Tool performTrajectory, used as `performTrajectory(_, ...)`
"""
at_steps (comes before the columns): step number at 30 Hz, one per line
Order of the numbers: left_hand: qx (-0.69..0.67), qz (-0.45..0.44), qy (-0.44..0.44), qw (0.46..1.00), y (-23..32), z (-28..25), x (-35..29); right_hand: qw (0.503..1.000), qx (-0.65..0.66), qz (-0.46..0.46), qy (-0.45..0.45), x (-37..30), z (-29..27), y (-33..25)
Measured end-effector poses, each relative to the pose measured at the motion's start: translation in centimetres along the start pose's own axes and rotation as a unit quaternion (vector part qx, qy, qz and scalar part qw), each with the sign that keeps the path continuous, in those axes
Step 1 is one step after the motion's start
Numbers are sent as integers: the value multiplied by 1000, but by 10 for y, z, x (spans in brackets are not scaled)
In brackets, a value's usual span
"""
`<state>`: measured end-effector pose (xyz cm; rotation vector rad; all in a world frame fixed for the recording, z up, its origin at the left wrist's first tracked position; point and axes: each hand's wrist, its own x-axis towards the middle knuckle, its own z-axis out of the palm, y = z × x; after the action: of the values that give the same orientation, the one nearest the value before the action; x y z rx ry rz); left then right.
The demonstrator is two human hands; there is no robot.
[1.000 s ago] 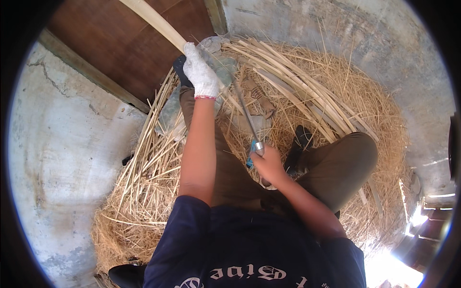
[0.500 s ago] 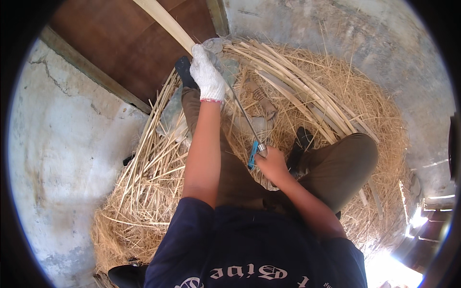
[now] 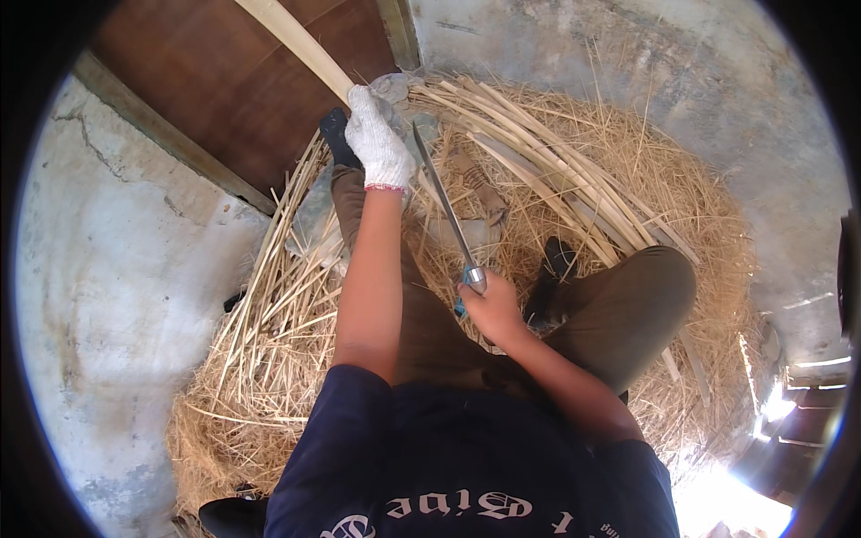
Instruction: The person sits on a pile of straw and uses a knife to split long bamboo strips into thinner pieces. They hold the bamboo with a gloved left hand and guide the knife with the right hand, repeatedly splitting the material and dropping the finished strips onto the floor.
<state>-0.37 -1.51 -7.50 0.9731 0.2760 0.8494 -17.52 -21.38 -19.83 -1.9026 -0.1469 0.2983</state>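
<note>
My left hand (image 3: 379,143), in a white knitted glove with a red-edged cuff, is closed around a long pale strip of split bamboo (image 3: 300,45). The strip slants up to the upper left. In my bare right hand (image 3: 493,305) is a knife (image 3: 442,191) with a long narrow blade and a metal collar. Its tip points away from me, just right of the glove and apart from it. Something blue (image 3: 461,307) shows beside the collar, partly covered by my fingers. Most of the knife's handle is hidden in my grip.
Long bamboo strips (image 3: 565,166) lie in a bundle at the far right. Thin split sticks (image 3: 269,314) are heaped at left, over straw-like shavings (image 3: 691,215). My bent legs (image 3: 619,300) frame the middle. Walls (image 3: 126,269) and a brown door panel (image 3: 242,90) stand around.
The knife has turned so more of its blade shows, and its tip is now clear of the glove. Less of the blue piece shows. Both hands have shifted slightly left.
</note>
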Motion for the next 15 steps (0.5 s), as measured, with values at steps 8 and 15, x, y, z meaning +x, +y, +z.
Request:
performTrajectory(8, -5, -14, -18, 1000, -1, 4, -5, 982, 25, 174, -70, 16, 8, -46)
performTrajectory(15, 8, 0, 55, 998, -1, 4, 1, 992, -96, 79, -10, 49, 31, 56)
